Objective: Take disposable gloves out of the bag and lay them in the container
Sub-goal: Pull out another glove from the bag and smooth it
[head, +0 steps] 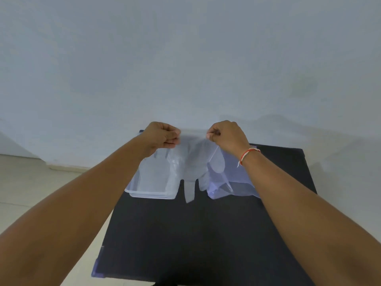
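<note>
A thin clear disposable glove (190, 166) hangs spread between my two hands above the black table (206, 234), its fingers pointing down. My left hand (162, 138) pinches the glove's upper left edge. My right hand (226, 135) pinches the upper right edge. Below my left hand sits the clear plastic container (150, 193), with pale film lying in it. The clear plastic bag (237, 182) lies on the table under my right wrist, partly hidden by the glove and my forearm.
The table stands against a plain pale wall (185, 58). Light floor (31, 182) shows to the left of the table. A red and white thread band (248, 154) circles my right wrist.
</note>
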